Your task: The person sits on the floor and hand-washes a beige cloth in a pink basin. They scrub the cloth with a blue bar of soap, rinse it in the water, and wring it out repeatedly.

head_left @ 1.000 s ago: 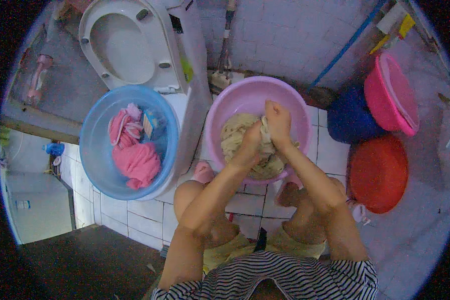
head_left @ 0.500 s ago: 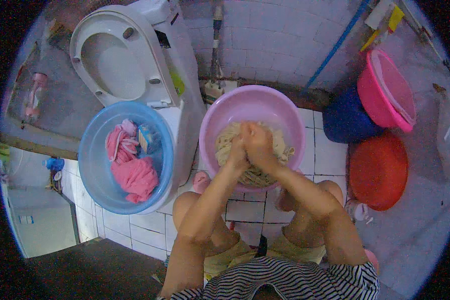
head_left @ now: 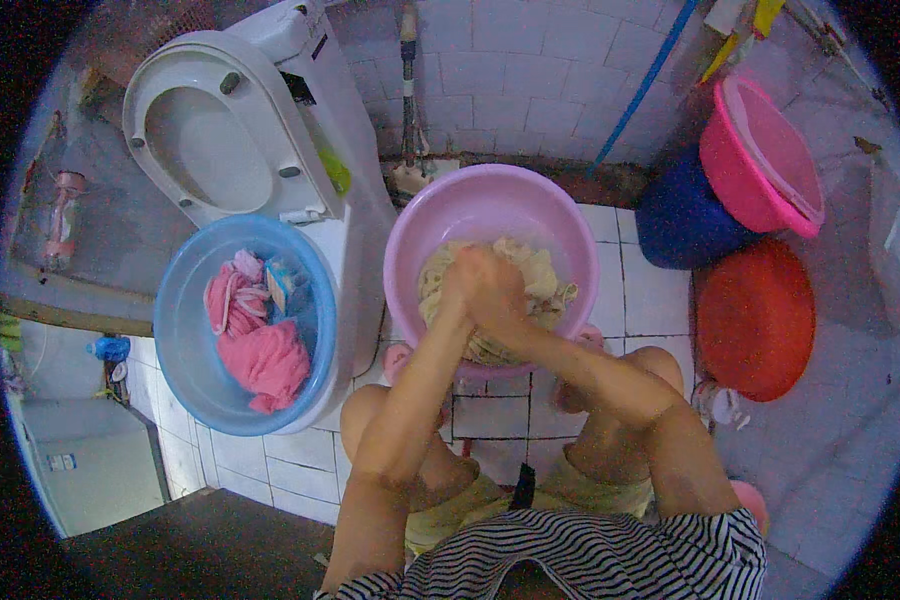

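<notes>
My two hands are pressed together low over a pink-lilac basin (head_left: 402, 230) on the floor in front of me. Beneath and around them lies a wet-looking beige cloth (head_left: 536, 268), bunched up in the basin. My left hand (head_left: 455, 292) is closed against my right hand (head_left: 498, 290), which is closed too. Both grip part of the beige cloth, though the fingers are slightly smeared and most of the gripped piece is hidden between them. Both forearms reach in from below.
On the left, a light blue basin (head_left: 185, 375) holds pink cloths (head_left: 265, 362) and rests against the toilet (head_left: 365, 200). At the right stand a dark blue bucket (head_left: 675, 215), a bright pink basin (head_left: 765, 160) and a red basin (head_left: 755, 320). A blue pole (head_left: 645, 85) leans on the wall.
The view has shifted slightly, so the basins sit a little differently in it. My hands stay together over the beige cloth, the right now further across the left.
</notes>
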A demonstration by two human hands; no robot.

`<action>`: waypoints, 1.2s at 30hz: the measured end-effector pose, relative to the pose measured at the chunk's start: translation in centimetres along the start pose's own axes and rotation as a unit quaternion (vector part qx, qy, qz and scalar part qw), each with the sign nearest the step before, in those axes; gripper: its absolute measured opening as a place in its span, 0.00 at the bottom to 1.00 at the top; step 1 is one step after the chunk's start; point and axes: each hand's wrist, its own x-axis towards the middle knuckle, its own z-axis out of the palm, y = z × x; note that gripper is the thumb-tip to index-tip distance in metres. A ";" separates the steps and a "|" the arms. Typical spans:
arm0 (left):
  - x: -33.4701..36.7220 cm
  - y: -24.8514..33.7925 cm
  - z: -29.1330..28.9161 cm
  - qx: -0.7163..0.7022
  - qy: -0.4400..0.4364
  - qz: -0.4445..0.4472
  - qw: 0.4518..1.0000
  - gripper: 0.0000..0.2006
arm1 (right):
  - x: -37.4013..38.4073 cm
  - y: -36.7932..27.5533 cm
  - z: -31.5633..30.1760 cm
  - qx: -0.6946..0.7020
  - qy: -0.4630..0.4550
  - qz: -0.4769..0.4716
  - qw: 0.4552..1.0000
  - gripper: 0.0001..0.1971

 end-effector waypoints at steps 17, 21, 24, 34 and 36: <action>-3.5 3.7 3.9 -0.272 0.109 -0.086 0.952 0.20 | -1.0 0.6 0.1 -0.009 -0.029 0.050 0.998 0.13; -3.5 3.7 3.6 -0.311 0.089 -0.087 0.942 0.19 | -1.9 0.9 0.8 -0.046 -0.015 -0.038 0.998 0.13; -4.7 5.9 5.0 -0.322 0.095 -0.107 0.936 0.18 | 0.6 0.7 -1.0 0.026 0.007 -0.007 1.000 0.12; -5.2 5.9 4.0 -0.303 0.126 -0.073 0.942 0.19 | 0.6 -0.2 -0.9 0.005 -0.040 0.051 0.998 0.07; -4.0 3.7 2.9 -0.314 0.135 -0.052 0.938 0.19 | -3.4 -1.6 -0.1 -0.051 -0.043 -0.048 0.997 0.08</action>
